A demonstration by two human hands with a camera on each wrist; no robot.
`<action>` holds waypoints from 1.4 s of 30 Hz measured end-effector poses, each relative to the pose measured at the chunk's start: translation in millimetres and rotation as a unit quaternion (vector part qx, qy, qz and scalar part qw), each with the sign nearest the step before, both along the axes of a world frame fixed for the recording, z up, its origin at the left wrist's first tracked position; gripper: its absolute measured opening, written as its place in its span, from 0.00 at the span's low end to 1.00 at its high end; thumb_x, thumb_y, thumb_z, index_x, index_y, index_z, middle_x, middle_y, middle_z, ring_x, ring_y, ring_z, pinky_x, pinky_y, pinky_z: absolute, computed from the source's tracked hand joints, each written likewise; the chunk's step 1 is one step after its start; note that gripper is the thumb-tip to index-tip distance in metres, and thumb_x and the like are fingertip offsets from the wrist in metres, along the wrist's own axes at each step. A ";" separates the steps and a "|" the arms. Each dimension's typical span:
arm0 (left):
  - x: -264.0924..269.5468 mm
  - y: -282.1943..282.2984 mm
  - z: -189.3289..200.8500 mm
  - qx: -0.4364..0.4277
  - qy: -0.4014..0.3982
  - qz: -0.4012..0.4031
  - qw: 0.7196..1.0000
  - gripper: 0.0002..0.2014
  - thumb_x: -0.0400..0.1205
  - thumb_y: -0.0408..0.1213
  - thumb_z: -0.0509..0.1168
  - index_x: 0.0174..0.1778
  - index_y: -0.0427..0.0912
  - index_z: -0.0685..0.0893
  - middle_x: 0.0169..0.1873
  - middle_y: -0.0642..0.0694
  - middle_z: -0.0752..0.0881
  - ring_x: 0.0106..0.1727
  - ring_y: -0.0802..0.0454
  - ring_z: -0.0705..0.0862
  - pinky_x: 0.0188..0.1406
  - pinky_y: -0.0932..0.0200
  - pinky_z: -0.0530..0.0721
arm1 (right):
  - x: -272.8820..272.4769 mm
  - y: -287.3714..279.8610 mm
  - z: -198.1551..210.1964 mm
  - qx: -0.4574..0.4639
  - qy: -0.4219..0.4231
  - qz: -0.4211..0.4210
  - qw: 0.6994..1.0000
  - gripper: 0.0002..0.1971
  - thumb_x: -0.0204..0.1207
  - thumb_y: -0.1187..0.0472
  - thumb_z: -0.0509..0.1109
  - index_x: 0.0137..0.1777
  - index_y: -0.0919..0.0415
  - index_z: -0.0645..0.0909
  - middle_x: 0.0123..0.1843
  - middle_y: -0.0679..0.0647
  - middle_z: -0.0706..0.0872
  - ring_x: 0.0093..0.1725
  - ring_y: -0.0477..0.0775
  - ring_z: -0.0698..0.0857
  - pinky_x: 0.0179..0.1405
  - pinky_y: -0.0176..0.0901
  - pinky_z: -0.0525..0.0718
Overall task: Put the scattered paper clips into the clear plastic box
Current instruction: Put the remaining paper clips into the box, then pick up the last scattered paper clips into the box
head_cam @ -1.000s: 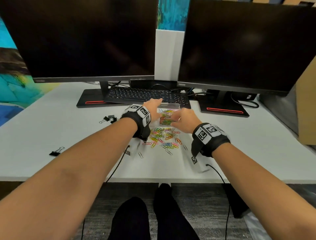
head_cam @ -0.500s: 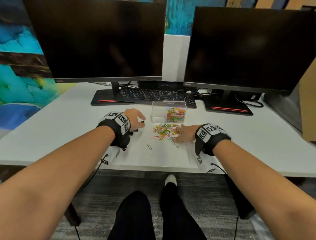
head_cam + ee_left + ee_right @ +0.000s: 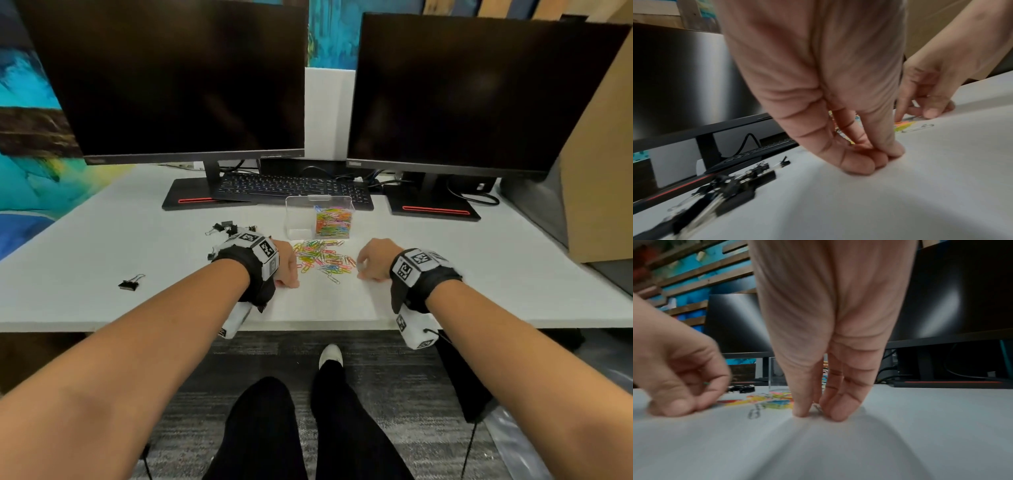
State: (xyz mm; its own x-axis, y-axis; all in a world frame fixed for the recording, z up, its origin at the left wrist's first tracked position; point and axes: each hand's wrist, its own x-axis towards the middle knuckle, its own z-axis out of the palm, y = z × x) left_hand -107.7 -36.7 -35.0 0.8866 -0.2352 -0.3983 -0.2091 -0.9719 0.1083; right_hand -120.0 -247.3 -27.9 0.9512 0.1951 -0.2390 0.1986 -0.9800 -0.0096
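The clear plastic box [image 3: 318,216] is part filled; many paper clips [image 3: 322,259] remain on the worktop [image 3: 479,274]. The left hand [image 3: 286,262] pinches a green clip; what the right hand's [image 3: 375,258] fingers [image 3: 835,412] grasp cannot be told.

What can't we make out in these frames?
- Left hand: fingertips bunched on the desk; left wrist view blurred, any clip between them hidden by the fingers.
- Right hand: a paper clip seems to lie between thumb and fingers; grip unclear from blur.
- Clear plastic box: clip count too small in the head view.
- Binder clips: smeared by blur.
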 end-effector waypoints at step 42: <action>23.1 -1.6 8.8 0.078 -0.087 -0.006 0.993 0.06 0.84 0.43 0.60 0.49 0.45 0.71 0.43 0.47 0.76 0.50 0.48 0.73 0.49 0.60 0.70 | 56.5 66.2 1.8 0.007 -0.011 0.164 0.986 0.19 0.75 0.72 0.63 0.65 0.64 0.82 0.63 0.60 0.85 0.64 0.61 0.82 0.62 0.48 0.81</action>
State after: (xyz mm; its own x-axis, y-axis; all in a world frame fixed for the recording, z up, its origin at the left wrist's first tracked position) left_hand -84.6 -38.3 -26.3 0.9430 -0.1933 -0.2711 -0.2229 -0.9713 -0.0830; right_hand -63.4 -181.1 -26.1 0.8416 0.4962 -0.2135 0.5049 -0.8631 -0.0156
